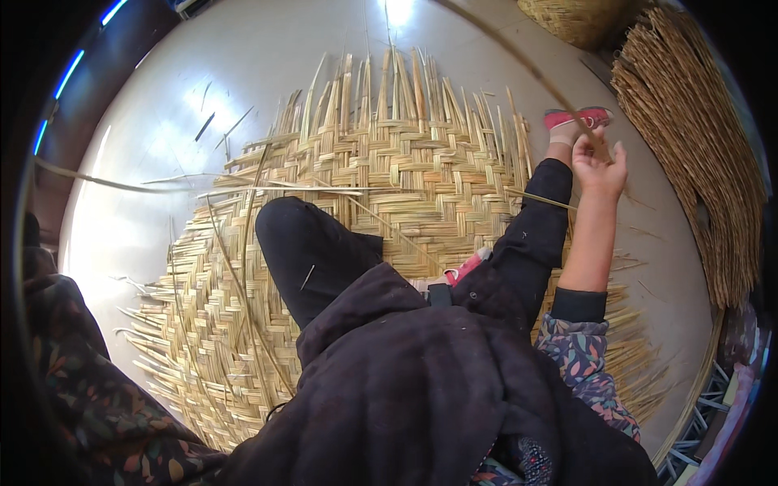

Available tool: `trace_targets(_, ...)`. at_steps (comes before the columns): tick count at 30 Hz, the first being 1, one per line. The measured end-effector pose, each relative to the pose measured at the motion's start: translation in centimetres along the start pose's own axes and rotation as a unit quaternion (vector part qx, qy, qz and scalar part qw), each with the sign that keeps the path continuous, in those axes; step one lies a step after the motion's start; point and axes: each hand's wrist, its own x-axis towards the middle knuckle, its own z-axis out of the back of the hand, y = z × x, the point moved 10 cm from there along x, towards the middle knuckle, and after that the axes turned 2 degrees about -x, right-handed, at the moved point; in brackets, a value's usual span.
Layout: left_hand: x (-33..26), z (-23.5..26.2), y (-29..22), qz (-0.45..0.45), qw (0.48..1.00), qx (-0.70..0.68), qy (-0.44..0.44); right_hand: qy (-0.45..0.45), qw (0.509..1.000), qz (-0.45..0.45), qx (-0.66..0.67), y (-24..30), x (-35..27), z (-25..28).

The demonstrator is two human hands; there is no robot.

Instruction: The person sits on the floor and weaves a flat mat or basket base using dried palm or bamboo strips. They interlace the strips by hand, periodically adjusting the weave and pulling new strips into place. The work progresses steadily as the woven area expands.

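My right hand (600, 166) is raised past my right knee, its fingers closed on one end of a long, narrow reed strip (519, 57). From there the strip runs up and left, out past the top edge. Beneath me spreads a large woven reed mat (389, 166), with loose, unwoven ends fanning out along its far and side edges. Of my left arm only the flowered sleeve (105, 389) shows at the lower left; the hand is outside the picture. Several loose strips (284, 189) lie across the mat by my bent left knee.
A thick bundle of brown stalks (689, 154) lies on the right. Behind it, at the top right, stands a round woven basket (571, 20). Another strip (105, 180) stretches over the pale floor (178, 105) on the left. My right foot in a red shoe (579, 118) rests beyond the mat.
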Motion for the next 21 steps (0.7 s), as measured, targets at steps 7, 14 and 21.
trace_targets(7, 0.4, 2.8, -0.1, -0.014, 0.992, 0.125, -0.031, -0.076, 0.990, -0.026, -0.113, -4.7, 0.6, 8.9)
trace_targets(14, 3.2, 5.7, 0.5, 0.029, 0.911, 0.410, -0.021, -0.001, 0.965, -0.179, -0.191, -16.2, -2.4, 7.0)
trace_targets(21, 4.3, -19.0, -1.4, -0.148, 0.981, 0.038, 0.115, 0.039, 0.938, -0.242, -0.243, -24.6, -6.0, 4.0)
